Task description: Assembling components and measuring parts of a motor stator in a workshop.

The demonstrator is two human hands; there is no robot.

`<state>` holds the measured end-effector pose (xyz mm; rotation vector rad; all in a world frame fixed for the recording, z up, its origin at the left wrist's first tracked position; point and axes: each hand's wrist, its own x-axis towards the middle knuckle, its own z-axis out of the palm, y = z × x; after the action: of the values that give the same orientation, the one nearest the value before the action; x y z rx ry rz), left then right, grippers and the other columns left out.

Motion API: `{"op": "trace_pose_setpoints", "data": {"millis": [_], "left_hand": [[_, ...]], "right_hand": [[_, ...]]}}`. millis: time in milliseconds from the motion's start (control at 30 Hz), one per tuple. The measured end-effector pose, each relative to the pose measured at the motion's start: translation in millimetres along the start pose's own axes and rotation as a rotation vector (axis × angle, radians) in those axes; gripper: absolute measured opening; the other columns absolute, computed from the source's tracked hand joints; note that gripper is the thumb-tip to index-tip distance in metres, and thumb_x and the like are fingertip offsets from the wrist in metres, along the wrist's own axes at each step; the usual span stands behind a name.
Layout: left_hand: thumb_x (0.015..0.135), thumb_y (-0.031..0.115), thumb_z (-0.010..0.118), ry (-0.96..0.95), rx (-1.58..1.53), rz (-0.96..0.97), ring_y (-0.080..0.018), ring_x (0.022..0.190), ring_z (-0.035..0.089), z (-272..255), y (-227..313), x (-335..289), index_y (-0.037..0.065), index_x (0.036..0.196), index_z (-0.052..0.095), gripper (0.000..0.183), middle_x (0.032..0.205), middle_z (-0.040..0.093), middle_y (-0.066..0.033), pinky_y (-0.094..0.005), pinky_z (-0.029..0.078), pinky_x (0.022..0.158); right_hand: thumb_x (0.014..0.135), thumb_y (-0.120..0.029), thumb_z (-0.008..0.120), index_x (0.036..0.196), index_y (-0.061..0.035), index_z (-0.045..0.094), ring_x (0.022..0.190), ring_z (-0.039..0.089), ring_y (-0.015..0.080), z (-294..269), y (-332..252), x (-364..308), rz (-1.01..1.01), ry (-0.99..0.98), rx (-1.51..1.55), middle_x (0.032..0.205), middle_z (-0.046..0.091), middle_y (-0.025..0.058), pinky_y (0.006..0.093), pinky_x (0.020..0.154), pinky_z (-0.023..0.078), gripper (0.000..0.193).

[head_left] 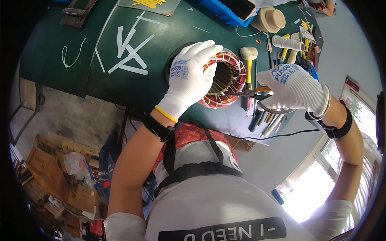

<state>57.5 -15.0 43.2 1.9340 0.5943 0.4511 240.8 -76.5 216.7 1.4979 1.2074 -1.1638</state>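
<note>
A motor stator (242,74) lies on the green table, its round open bore facing me. Red-brown copper windings ring the bore, laced with white cord. My left hand (189,76), in a white glove, is wrapped over the stator's left side and upper rim. My right hand (292,86), gloved as well, grips a pair of scissors (248,93) with orange on the handle. The dark blades point left and reach the lower right of the windings. From this angle I cannot tell whether the blades touch the cord.
Right of the stator lie a mallet (249,54) with a yellow handle, a white cord spool (287,43) and several pen-like tools (273,123). A blue tray (209,9) and a beige stepped cylinder (270,20) stand farther back. White strips (129,51) and a cord loop (64,57) lie left.
</note>
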Motion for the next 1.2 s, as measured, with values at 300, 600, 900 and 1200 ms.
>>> {"op": "trace_pose_setpoints", "data": {"millis": [300,600,900,1200], "left_hand": [[0.087,0.006,0.063,-0.003,-0.002,0.012,-0.0302,0.121,0.056,-0.1,-0.7,0.1,0.014,0.127,0.065,0.041,0.132,0.061,-0.0094,-0.0406,0.045,0.106],[0.086,0.006,0.064,0.012,0.011,0.004,-0.0307,0.121,0.056,1.2,0.1,-0.2,0.014,0.127,0.065,0.041,0.132,0.061,-0.0099,-0.0409,0.045,0.106],[0.086,0.006,0.064,-0.006,0.012,0.004,-0.0306,0.121,0.056,-0.8,1.9,0.4,0.013,0.127,0.065,0.041,0.131,0.062,-0.0109,-0.041,0.045,0.106],[0.086,0.005,0.065,0.009,0.012,0.035,-0.0317,0.12,0.057,-1.3,-1.4,-0.3,0.012,0.126,0.065,0.041,0.13,0.062,-0.0114,-0.0416,0.046,0.104]], "right_hand": [[0.085,-0.044,0.068,0.124,-0.0051,0.058,0.091,0.07,0.0327,-1.8,3.1,4.9,-0.004,-0.049,0.078,0.093,0.069,0.0181,0.0428,0.081,0.055,0.056],[0.083,-0.04,0.069,0.114,-0.0016,0.06,0.082,0.069,0.0341,17.3,2.9,-2.9,-0.025,0.054,0.223,0.084,0.067,0.0185,0.0422,0.074,0.054,0.05],[0.082,-0.038,0.069,0.111,-0.0004,0.059,0.079,0.069,0.0341,25.5,0.6,-2.8,-0.006,0.038,0.266,0.08,0.067,0.0189,0.0419,0.072,0.054,0.048],[0.085,-0.04,0.07,0.12,-0.0018,0.057,0.084,0.069,0.0347,46.7,3.3,-0.5,-0.062,0.166,0.231,0.084,0.067,0.0201,0.0435,0.075,0.054,0.054]]}}
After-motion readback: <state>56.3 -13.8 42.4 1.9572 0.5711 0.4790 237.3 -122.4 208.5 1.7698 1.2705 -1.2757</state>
